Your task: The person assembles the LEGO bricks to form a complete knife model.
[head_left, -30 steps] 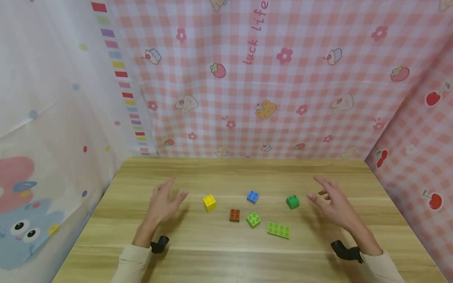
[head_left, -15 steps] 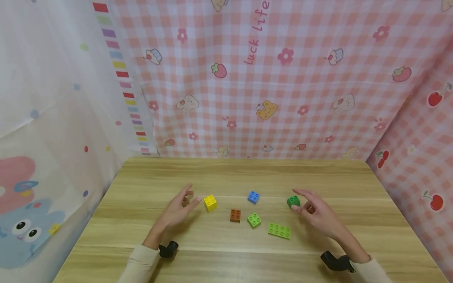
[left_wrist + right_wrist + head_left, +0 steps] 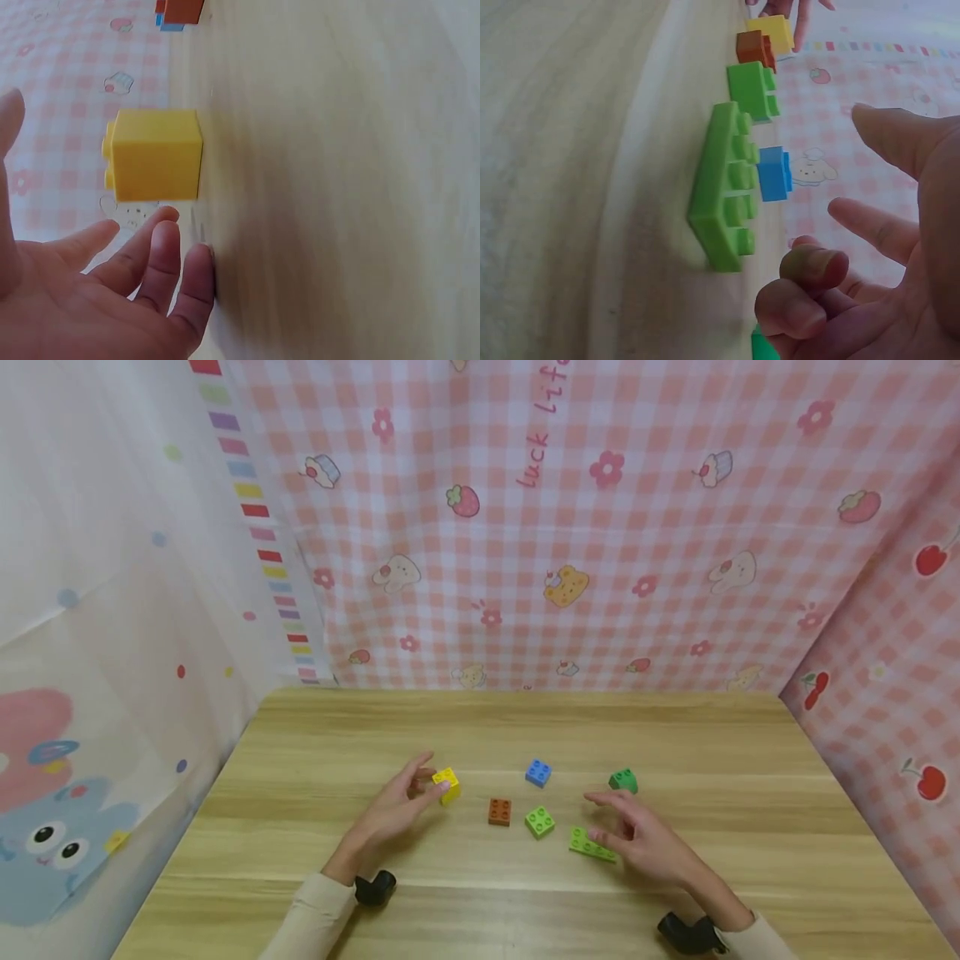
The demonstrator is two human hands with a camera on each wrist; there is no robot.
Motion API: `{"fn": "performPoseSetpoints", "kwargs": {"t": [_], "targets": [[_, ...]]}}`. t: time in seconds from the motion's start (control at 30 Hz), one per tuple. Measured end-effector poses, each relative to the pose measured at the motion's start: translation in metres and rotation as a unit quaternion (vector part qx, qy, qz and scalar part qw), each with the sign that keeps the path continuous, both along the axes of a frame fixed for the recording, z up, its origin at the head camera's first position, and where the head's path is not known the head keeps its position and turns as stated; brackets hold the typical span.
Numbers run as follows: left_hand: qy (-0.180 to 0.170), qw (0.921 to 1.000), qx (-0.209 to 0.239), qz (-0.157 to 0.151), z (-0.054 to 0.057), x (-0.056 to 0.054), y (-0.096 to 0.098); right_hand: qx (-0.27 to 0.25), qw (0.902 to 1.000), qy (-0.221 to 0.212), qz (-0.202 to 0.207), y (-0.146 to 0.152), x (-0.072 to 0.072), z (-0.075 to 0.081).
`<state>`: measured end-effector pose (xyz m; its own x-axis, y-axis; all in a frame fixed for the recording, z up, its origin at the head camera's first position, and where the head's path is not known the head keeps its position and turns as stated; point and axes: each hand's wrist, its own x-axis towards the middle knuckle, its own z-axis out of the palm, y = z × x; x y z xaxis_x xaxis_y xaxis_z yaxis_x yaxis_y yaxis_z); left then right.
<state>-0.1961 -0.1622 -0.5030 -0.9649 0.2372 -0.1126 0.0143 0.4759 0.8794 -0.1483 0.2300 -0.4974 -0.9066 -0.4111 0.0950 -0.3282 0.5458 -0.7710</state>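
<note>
A yellow building block (image 3: 446,775) stands on the table beside my left hand (image 3: 392,812). In the left wrist view a gap shows between that block (image 3: 156,157) and the hand's relaxed fingers. My right hand (image 3: 647,842) hovers over the long lime-green brick (image 3: 582,842), thumb and index finger apart, hiding part of it from above. Seen from the right wrist, this brick (image 3: 714,180) lies studs up, apart from the fingers. Left of it sits a small lime-green brick (image 3: 539,822).
A brown brick (image 3: 499,812) lies between the yellow block and the small lime one. Farther back is a blue brick (image 3: 537,773); a dark green rounded block (image 3: 624,780) sits beyond the right hand. Checked cloth (image 3: 487,543) hangs behind the wooden table (image 3: 480,902).
My left hand has moved right, up to the yellow block. The right hand has travelled left and nearer, past the dark green block to over the long lime brick. The bricks stay put.
</note>
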Motion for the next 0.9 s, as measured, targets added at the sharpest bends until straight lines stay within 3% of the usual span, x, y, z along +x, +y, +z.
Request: {"fn": "performPoseSetpoints", "kwargs": {"t": [0.2,0.37,0.63,0.9], "targets": [[-0.007,0.9994,0.006,-0.033,-0.002,-0.002,0.007,0.023,0.9994,-0.024,-0.003,-0.001,0.002,-0.006],[-0.005,0.9994,0.003,-0.033,-0.006,-0.003,0.01,0.032,0.9979,-0.056,0.003,0.001,0.003,-0.009],[0.02,0.9993,0.025,0.02,-0.012,-0.003,0.014,0.028,0.9972,-0.07,-0.004,0.004,0.003,-0.011],[0.034,0.9978,0.014,0.055,-0.013,-0.003,0.018,0.03,0.9968,-0.074,0.004,0.005,0.003,-0.014]]}}
